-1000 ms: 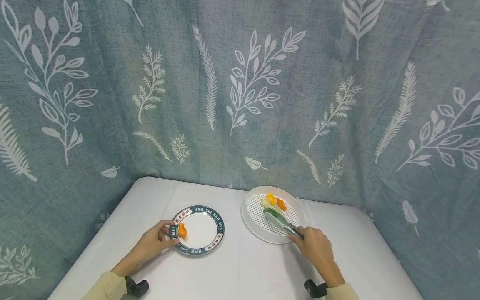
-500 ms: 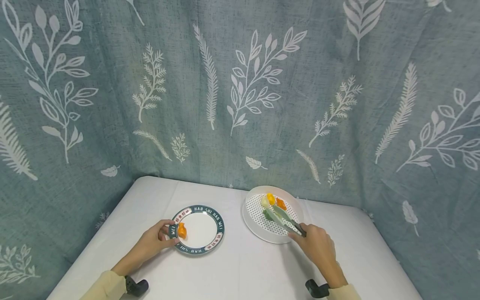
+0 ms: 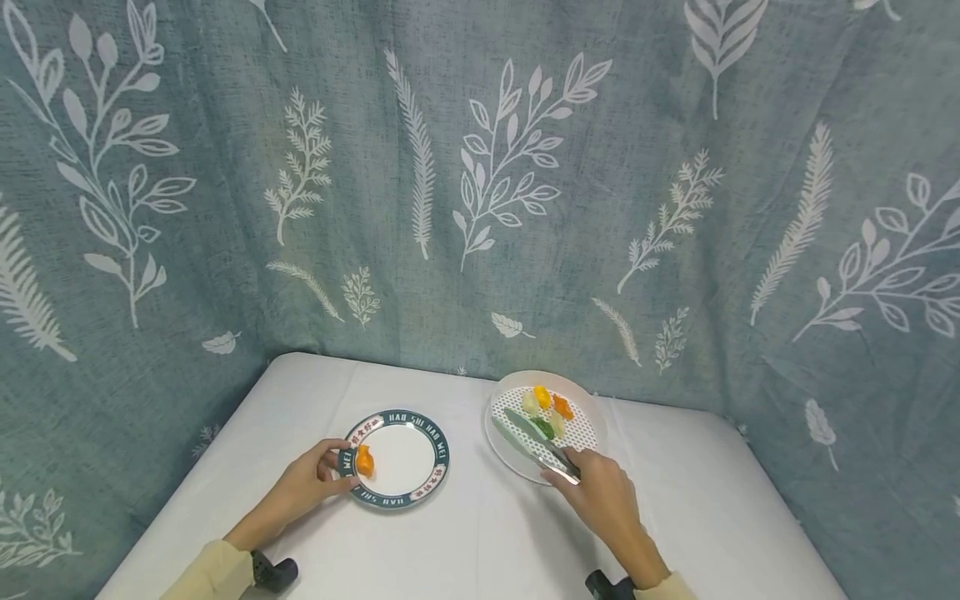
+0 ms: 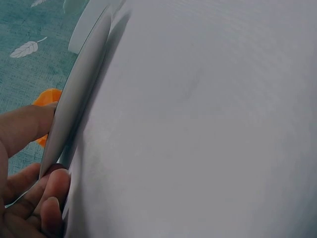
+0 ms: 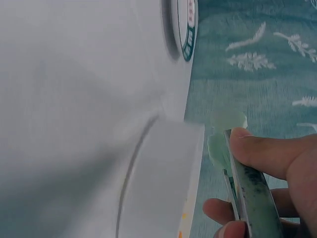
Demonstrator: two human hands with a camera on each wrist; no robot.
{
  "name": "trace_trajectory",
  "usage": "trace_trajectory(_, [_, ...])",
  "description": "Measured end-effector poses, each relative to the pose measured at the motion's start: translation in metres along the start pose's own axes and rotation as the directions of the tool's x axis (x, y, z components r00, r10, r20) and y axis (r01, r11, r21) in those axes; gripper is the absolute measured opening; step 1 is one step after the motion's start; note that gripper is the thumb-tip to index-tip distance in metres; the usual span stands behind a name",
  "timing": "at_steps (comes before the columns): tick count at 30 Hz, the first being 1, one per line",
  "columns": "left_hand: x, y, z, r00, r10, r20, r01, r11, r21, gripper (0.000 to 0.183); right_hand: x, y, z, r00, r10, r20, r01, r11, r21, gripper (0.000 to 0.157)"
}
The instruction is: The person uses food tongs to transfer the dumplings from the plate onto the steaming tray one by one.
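Note:
My left hand (image 3: 311, 479) pinches the left rim of a white plate (image 3: 405, 467) with a dark green lettered border. A small orange food piece (image 3: 364, 461) lies on the plate near the thumb; in the left wrist view, the plate's underside (image 4: 81, 84) hides most of it. My right hand (image 3: 600, 493) grips tongs (image 5: 255, 193) with pale green tips, spread apart with nothing between them. They hang over a round white perforated basket (image 3: 592, 410). Inside are a green broccoli piece (image 3: 543, 428), a yellow piece (image 3: 542, 397), another orange piece (image 3: 562, 407) and pale pieces (image 3: 531, 405).
A white cloth (image 3: 465, 542) covers the table under plate and basket. Behind and at both sides hangs a blue-green curtain (image 3: 450, 317) with white leaf patterns, close to the basket's far edge.
The tongs came away from the broccoli piece, spread, and moved left over the basket with my right hand. The broccoli now shows right of the tips. My left hand and the plate stayed still.

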State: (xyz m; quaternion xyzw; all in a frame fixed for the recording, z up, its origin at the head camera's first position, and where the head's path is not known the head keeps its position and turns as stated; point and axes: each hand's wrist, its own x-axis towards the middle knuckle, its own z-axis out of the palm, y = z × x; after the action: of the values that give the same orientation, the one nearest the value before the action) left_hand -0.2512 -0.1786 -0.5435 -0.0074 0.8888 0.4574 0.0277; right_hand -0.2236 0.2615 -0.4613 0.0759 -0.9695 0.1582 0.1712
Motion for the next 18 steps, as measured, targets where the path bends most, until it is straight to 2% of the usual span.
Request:
trace_trajectory(6, [0.001,0.001,0.000,1.000,0.001,-0.005,-0.001,1.000,0.008,0.077,-0.007,-0.027,0.015,0.997,-0.082,-0.013,0.082,0.996,0.038,0.046])
trace_trajectory(18, [-0.001,0.001,0.000,1.000,-0.003,-0.003,0.003,1.000,0.001,0.078,-0.016,-0.074,0.043,0.977,-0.204,0.068,0.195,0.974,0.118,0.042])
